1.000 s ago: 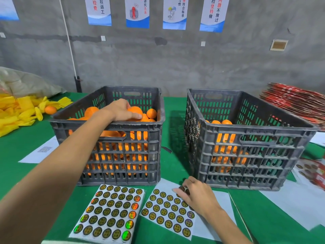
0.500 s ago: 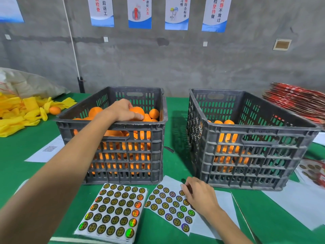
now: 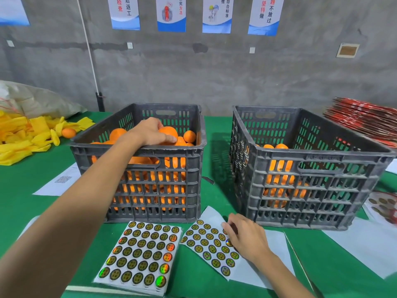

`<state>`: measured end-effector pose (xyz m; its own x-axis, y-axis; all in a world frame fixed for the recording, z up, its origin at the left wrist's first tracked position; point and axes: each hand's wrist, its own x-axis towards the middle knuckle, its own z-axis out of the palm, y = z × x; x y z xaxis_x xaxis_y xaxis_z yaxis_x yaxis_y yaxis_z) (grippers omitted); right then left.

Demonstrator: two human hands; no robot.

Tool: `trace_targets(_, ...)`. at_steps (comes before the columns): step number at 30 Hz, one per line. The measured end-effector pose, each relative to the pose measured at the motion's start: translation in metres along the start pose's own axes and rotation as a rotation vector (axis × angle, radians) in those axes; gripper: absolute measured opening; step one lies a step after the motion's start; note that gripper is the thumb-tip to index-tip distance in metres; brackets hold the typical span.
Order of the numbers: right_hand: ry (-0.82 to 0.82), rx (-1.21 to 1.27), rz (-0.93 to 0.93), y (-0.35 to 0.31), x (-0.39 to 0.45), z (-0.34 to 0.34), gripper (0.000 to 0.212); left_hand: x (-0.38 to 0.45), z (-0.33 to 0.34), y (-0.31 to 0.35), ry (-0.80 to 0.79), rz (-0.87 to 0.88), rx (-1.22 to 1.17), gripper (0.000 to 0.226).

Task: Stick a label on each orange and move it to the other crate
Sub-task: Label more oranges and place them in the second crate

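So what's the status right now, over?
Left hand grips an orange in left crate. Right hand picking at label sheet. Nothing in the way.

Bare grey concrete wall (image 3: pixel 214 78) behind, with four posters (image 3: pixel 171 14) hung high. Below, green table cover (image 3: pixel 217 130).

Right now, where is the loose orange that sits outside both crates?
In the head view, the loose orange lies far left on the green table, against the yellow wrappers, left of the fuller crate.

Yellow wrappers (image 3: pixel 19 134), red stack (image 3: pixel 363 123)
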<state>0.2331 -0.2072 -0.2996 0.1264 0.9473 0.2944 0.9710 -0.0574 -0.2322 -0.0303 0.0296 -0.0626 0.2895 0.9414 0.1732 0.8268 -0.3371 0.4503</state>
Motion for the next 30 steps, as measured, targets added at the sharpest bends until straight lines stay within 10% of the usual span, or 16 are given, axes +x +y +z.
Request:
trace_targets(16,0.037,0.122,0.206,-0.008,0.008,-0.011,0.023,-0.001,0.0,-0.001,0.055,0.05,-0.045,0.074)
trace_targets(30,0.71,0.651,0.104,-0.138,0.138,-0.176,0.02,-0.033,-0.013,0.019,0.263,0.434,-0.257,0.062)
